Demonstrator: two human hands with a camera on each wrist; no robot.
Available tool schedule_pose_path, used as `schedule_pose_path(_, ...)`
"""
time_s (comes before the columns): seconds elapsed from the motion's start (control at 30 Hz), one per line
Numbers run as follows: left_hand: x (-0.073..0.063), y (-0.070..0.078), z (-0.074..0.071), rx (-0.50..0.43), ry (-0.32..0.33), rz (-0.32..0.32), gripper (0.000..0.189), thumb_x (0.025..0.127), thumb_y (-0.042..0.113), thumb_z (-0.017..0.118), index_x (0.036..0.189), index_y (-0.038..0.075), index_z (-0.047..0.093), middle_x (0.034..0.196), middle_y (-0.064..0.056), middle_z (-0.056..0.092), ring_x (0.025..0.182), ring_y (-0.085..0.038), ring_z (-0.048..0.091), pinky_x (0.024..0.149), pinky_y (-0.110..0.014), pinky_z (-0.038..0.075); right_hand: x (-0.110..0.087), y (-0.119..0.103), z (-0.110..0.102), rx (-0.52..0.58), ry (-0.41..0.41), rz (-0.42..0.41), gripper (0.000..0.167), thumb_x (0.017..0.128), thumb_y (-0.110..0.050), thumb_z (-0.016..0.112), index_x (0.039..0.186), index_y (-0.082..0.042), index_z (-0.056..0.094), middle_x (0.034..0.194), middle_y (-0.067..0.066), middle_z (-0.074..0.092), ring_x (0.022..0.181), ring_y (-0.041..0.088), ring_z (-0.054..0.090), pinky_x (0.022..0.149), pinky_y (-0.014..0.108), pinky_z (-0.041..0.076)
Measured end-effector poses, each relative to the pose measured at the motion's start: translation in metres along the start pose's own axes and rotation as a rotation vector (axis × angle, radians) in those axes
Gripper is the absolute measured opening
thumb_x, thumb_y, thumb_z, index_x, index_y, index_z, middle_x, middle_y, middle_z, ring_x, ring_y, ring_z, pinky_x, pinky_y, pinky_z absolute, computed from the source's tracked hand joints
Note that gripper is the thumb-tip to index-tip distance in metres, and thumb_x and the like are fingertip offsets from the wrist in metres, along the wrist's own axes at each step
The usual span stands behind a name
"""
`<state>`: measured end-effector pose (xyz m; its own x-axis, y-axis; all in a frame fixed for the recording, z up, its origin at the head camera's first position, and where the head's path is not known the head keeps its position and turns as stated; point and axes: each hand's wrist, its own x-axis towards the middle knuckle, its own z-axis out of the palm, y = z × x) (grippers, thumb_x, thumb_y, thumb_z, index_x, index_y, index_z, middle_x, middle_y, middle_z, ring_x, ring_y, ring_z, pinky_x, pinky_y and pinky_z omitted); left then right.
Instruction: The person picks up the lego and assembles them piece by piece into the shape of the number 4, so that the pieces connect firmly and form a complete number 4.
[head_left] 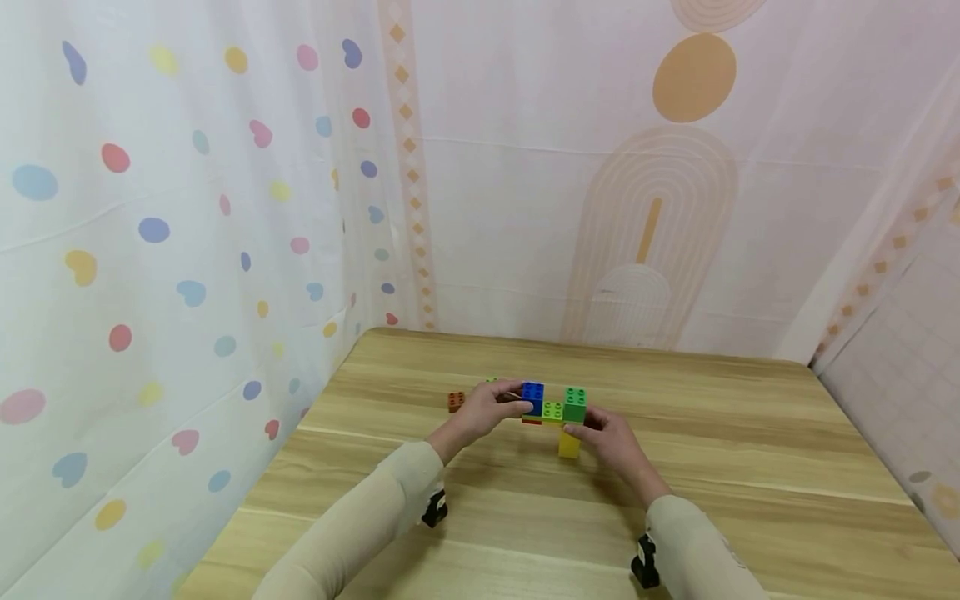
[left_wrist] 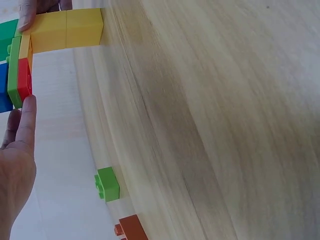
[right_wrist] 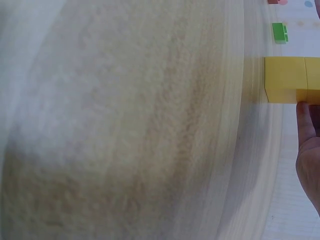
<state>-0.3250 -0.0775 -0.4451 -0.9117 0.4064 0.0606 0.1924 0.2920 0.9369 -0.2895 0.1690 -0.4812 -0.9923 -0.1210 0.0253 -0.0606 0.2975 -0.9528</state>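
A toy building-brick structure stands on the table, borne by a column of yellow bricks (head_left: 569,443). Across its top runs a lime plate (head_left: 552,411), with a blue brick (head_left: 532,398) on the left end and a green brick (head_left: 574,404) on the right. Beneath the overhanging left end sits a thin red brick (left_wrist: 24,79). My left hand (head_left: 483,410) grips the blue brick's end, thumb at its front and a finger touching the red brick. From the other side my right hand (head_left: 617,440) holds the upper yellow brick; part of its fingers is hidden.
To the left of the structure, partly behind my left hand, lie a loose brown-orange brick (head_left: 456,402) and a lime brick (left_wrist: 108,184). The wooden table (head_left: 735,467) reaches back to a patterned curtain (head_left: 495,208).
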Motion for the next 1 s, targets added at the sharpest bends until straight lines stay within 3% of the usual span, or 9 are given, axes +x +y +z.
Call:
schedule_pose_path(0.5, -0.0009, -0.0024, 0.0026, -0.051, -0.02, -0.054, 0.063, 0.094, 0.03, 0.071, 0.146, 0.005, 0.048, 0.122, -0.01, 0.065, 0.106, -0.019, 0.063, 0.094, -0.042, 0.05, -0.0009, 0.0012, 0.0001, -0.021, 0.0, -0.005, 0.035, 0.092, -0.03, 0.073, 0.12, -0.01, 0.07, 0.112, 0.003, 0.069, 0.101, 0.019, 0.06, 0.093, 0.04, 0.049)
schedule_pose_path(1.0, 0.0009, 0.0004, 0.0007, -0.029, -0.015, -0.071, 0.062, 0.093, 0.03, 0.071, 0.145, 0.005, 0.05, 0.126, -0.01, 0.064, 0.107, -0.018, 0.063, 0.097, -0.047, 0.047, -0.0002, 0.0005, 0.001, -0.013, 0.002, -0.005, 0.034, 0.092, -0.029, 0.073, 0.12, -0.01, 0.07, 0.112, 0.003, 0.069, 0.101, 0.019, 0.06, 0.094, 0.04, 0.049)
